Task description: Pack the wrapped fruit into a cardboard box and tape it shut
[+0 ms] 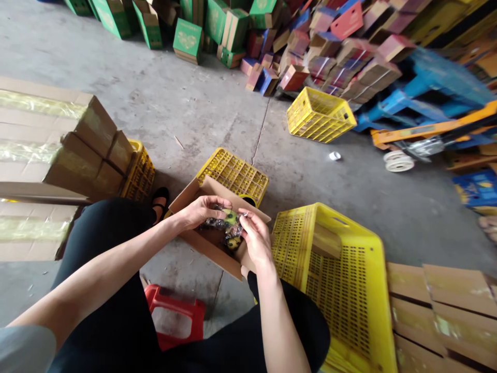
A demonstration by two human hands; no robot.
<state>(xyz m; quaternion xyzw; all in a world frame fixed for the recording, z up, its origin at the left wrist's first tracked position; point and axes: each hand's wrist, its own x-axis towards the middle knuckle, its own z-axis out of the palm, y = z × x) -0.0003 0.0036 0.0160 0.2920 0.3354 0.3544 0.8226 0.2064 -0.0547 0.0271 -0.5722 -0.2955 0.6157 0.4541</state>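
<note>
My left hand [202, 210] and my right hand [256, 238] meet over an open cardboard box [213, 255] between my knees. Pinched between the fingers of both is a clear plastic-wrapped item [230, 223] with green-yellow and dark patches; its exact kind is not clear. The left hand grips its upper left side, while the right thumb and fingers close on its right side. Shiny plastic hangs down into the box, and a yellowish piece shows just below. Shadow and my hands hide much of the box's inside.
Beyond the box sits a yellow crate [237, 173]. A large yellow crate [341, 295] at right contains a carton [326, 241]. Taped cartons [31, 140] stand left, more cartons [446, 311] right. A red stool [196, 316] is below. Farther off are a pallet jack [435, 135] and green boxes [188, 40].
</note>
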